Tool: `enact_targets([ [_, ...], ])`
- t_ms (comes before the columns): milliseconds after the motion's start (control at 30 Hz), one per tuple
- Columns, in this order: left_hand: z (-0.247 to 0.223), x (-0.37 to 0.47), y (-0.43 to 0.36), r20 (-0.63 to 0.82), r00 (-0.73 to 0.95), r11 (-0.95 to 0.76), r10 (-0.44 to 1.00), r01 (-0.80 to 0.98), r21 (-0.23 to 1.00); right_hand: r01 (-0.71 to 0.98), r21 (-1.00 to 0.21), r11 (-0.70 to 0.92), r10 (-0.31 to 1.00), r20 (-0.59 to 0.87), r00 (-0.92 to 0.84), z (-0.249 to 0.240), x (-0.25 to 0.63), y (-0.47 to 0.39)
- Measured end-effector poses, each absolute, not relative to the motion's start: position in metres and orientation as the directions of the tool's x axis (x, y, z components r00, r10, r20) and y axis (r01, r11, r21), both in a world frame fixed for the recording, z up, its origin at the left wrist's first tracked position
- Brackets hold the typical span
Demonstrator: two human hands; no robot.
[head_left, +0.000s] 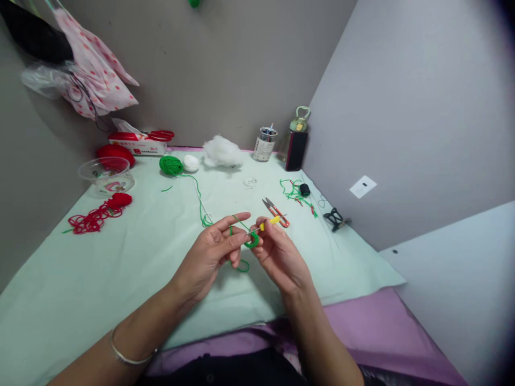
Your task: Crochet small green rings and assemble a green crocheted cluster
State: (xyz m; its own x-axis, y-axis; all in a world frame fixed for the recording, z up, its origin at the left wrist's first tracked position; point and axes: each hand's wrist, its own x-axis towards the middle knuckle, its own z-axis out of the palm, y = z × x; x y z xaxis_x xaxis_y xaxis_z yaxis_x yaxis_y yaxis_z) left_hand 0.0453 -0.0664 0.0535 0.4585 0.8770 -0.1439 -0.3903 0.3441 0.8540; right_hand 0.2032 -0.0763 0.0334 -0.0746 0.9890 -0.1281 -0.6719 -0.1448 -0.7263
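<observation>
My right hand (277,249) is closed round the yellow handle of a crochet hook (270,222), whose metal tip points left. At that tip is a small curved piece of green crochet (252,240). My left hand (217,241) pinches this piece between thumb and fingers, and green yarn loops over its raised index finger. The strand (198,187) runs back across the table to a green yarn ball (171,165). A green loop hangs below the left fingers. Just beyond my right hand lie orange-handled thread snips (276,212), their blades apart.
White stuffing (221,152) and a white ball (190,163) sit at the back. Red yarn (98,214) and a clear bowl (107,179) are at left. A can (264,145), bottle (299,123), phone (296,151), yarn scraps (295,193) and black stand (337,219) are at right.
</observation>
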Motion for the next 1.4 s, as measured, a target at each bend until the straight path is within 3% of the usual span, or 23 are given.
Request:
enact_targets([
  [67,0.052,0.044,-0.066,-0.147,0.464,0.349,0.873,-0.386,0.854,-0.630,-0.773,-0.080,0.997,-0.067,-0.045,0.033,0.204,-0.077],
  [167,0.053,0.043,-0.066,-0.123,0.439,0.303,0.890,-0.367,0.880,-0.448,-0.878,0.168,0.986,0.149,0.078,0.037,0.206,-0.084],
  [267,0.053,0.044,-0.067,-0.045,0.362,0.164,0.931,-0.304,0.939,-0.020,-0.881,0.473,0.869,0.463,0.173,0.039,0.208,-0.096],
  [367,0.052,0.046,-0.069,0.012,0.306,0.074,0.952,-0.269,0.960,0.451,-0.585,0.674,0.654,0.757,0.005,0.035,0.209,-0.103],
  [433,0.051,0.046,-0.070,-0.001,0.329,0.110,0.944,-0.314,0.943,0.611,-0.337,0.716,0.523,0.839,-0.151,0.029,0.208,-0.105],
  [500,0.051,0.046,-0.070,-0.064,0.415,0.239,0.907,-0.385,0.891,0.687,-0.218,0.693,0.466,0.863,-0.196,0.023,0.207,-0.105],
  [567,0.052,0.044,-0.068,-0.139,0.524,0.400,0.840,-0.425,0.812,0.680,-0.268,0.682,0.476,0.869,-0.135,0.019,0.205,-0.104],
  [633,0.054,0.041,-0.065,-0.187,0.581,0.492,0.792,-0.428,0.758,0.556,-0.461,0.692,0.562,0.827,-0.014,0.021,0.206,-0.104],
  [700,0.056,0.039,-0.064,-0.194,0.565,0.485,0.802,-0.427,0.763,0.316,-0.682,0.660,0.686,0.718,0.116,0.025,0.208,-0.104],
  [767,0.057,0.039,-0.064,-0.162,0.515,0.412,0.842,-0.420,0.809,0.064,-0.811,0.582,0.791,0.582,0.188,0.030,0.210,-0.103],
  [833,0.056,0.041,-0.066,-0.103,0.458,0.308,0.883,-0.398,0.864,-0.025,-0.837,0.546,0.823,0.531,0.202,0.032,0.210,-0.101],
  [900,0.053,0.045,-0.070,-0.052,0.412,0.221,0.910,-0.375,0.901,0.114,-0.807,0.580,0.787,0.591,0.177,0.030,0.207,-0.101],
  [1000,0.050,0.049,-0.074,-0.038,0.398,0.199,0.917,-0.371,0.907,0.489,-0.568,0.662,0.604,0.790,0.099,0.021,0.199,-0.101],
  [1067,0.050,0.049,-0.074,-0.083,0.439,0.275,0.894,-0.395,0.876,0.627,-0.410,0.662,0.491,0.870,0.050,0.017,0.196,-0.102],
  [1100,0.051,0.049,-0.074,-0.115,0.469,0.331,0.875,-0.409,0.850,0.642,-0.389,0.661,0.474,0.879,0.044,0.016,0.195,-0.102],
  [1167,0.053,0.045,-0.071,-0.167,0.530,0.436,0.831,-0.437,0.786,0.563,-0.490,0.665,0.537,0.838,0.095,0.019,0.198,-0.103],
  [1267,0.055,0.038,-0.066,-0.183,0.560,0.496,0.808,-0.478,0.725,0.226,-0.754,0.616,0.704,0.657,0.270,0.029,0.204,-0.101],
  [1400,0.056,0.037,-0.064,-0.162,0.550,0.465,0.819,-0.472,0.749,-0.153,-0.854,0.497,0.846,0.438,0.305,0.037,0.207,-0.096],
])
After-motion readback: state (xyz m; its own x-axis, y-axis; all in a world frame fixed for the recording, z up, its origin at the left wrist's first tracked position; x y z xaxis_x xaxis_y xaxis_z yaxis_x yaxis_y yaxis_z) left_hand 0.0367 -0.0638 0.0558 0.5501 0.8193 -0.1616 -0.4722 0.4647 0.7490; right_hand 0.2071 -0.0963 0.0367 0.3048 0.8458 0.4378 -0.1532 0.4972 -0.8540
